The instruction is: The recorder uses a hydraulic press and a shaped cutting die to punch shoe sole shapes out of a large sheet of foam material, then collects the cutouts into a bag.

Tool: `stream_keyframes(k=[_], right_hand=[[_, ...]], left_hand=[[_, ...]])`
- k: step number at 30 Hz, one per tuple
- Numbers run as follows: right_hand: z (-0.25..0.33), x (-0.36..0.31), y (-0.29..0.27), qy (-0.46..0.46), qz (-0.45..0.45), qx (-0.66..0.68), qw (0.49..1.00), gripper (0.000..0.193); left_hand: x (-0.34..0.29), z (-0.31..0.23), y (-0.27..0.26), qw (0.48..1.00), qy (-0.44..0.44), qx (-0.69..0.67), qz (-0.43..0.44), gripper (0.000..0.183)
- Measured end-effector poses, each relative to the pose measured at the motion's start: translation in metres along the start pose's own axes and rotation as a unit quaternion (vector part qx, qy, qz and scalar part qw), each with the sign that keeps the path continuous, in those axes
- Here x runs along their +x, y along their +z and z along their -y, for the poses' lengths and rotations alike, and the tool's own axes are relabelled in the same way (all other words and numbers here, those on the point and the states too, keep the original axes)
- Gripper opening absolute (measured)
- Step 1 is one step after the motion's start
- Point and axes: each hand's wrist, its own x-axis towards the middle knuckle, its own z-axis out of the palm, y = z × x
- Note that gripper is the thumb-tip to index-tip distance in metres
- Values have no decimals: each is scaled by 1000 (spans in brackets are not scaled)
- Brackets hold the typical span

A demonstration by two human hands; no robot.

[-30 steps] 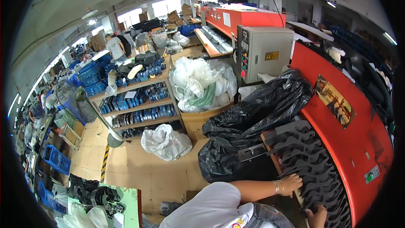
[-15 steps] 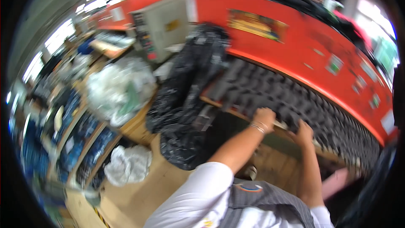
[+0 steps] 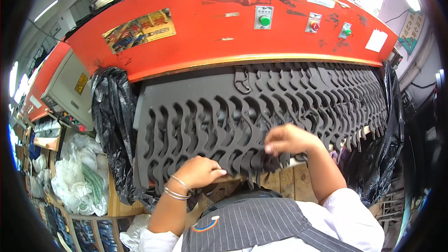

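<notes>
A dark grey sheet (image 3: pixel 182 81), foam-like, lies across the bed of the red machine (image 3: pixel 196 42). Rows of wavy, curved slots are cut through it, and narrow strips hang ragged along its near edge. My left hand (image 3: pixel 198 172), with bracelets at the wrist, is closed over that near edge left of the middle, its thumb lying along it. Slightly higher and to the right, my right hand (image 3: pixel 291 139) bends its fingers over the cut strips, thumb close to the fingertips. Whether a strip is between them is hidden. Below it some strips look smeared by motion.
Black plastic sheeting (image 3: pixel 112 126) hangs at the bed's left side, with more black sheeting (image 3: pixel 380 144) at the right. Green and red push buttons (image 3: pixel 265 20) sit on the machine front. A grey control box (image 3: pixel 70 88) and clear plastic bags (image 3: pixel 81 172) stand at left.
My view has swung right and now faces the machine squarely. Both hands remain near the sheet's front edge; the right one now reaches over the strips with bent fingers.
</notes>
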Motion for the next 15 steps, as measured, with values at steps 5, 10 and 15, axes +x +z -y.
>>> stream_keyframes(k=[5, 10, 15], right_hand=[[-13, 112, -58, -174, -260, -232, 921, 30], [13, 208, -82, -19, -134, -377, 916, 40], [14, 232, -110, 177, 40, -386, 904, 45]], left_hand=[[118, -23, -40, 935, 157, -76, -308, 20], [211, 17, -30, 933, 136, 105, -317, 18], [227, -1, -55, 914, 229, 85, -323, 15]])
